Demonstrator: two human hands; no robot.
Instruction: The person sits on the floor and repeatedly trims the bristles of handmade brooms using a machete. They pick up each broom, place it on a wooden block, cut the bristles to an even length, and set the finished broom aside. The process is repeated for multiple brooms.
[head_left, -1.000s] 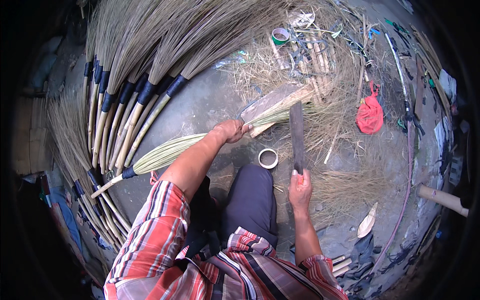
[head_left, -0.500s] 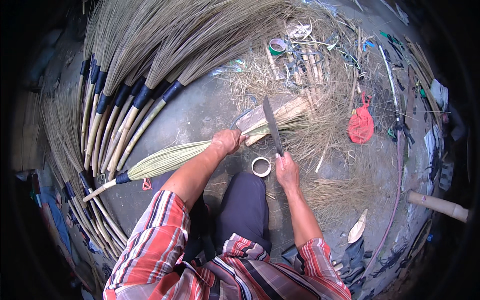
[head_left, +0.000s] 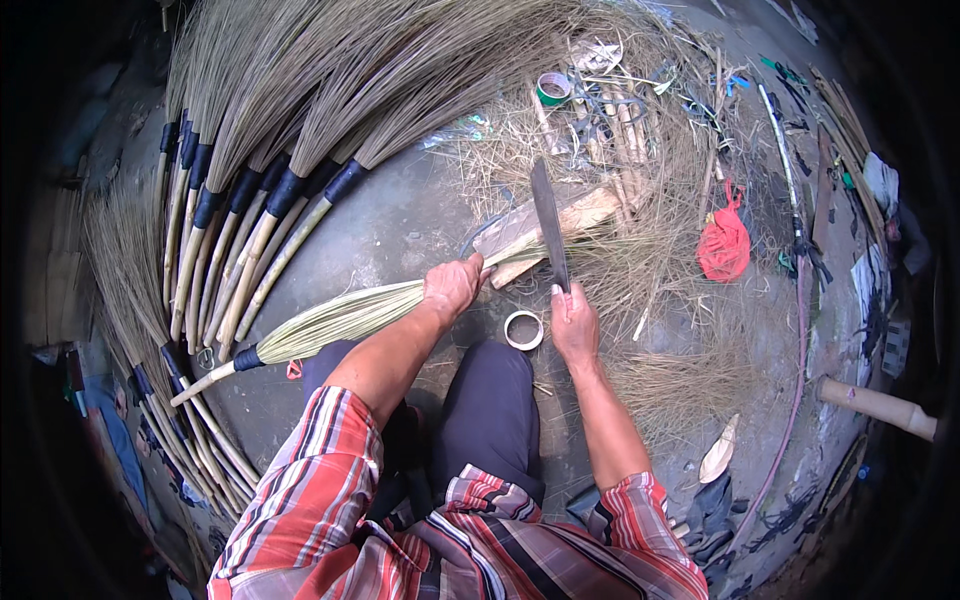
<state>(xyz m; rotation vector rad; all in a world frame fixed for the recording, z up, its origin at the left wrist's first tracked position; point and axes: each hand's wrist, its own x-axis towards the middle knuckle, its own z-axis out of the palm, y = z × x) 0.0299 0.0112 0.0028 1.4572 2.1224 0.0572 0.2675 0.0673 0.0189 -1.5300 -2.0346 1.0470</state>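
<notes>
My left hand (head_left: 453,287) is closed round the bristles of a pale green grass broom (head_left: 335,320). The broom's short stick handle (head_left: 203,383) points to the lower left, below a dark blue binding (head_left: 246,358). Past my fist, the bristle ends lie over a wooden block (head_left: 575,218). In my right hand (head_left: 575,325) is a long flat machete (head_left: 548,215), gripped low with its blade pointing up and away. The blade stands over the block beside the bristle ends; whether it touches them I cannot tell. Its handle is hidden in my fist.
Finished brooms (head_left: 300,190) with dark bindings lie fanned out at the upper left. Loose straw (head_left: 640,290) covers the ground around the block. A tape roll (head_left: 523,330) lies before my knee, a green one (head_left: 553,89) farther off. At right are a red bag (head_left: 724,245) and a bamboo piece (head_left: 877,408).
The machete has risen slightly and shifted a little away and to the right. My left hand keeps its grip on the broom, which has moved only slightly.
</notes>
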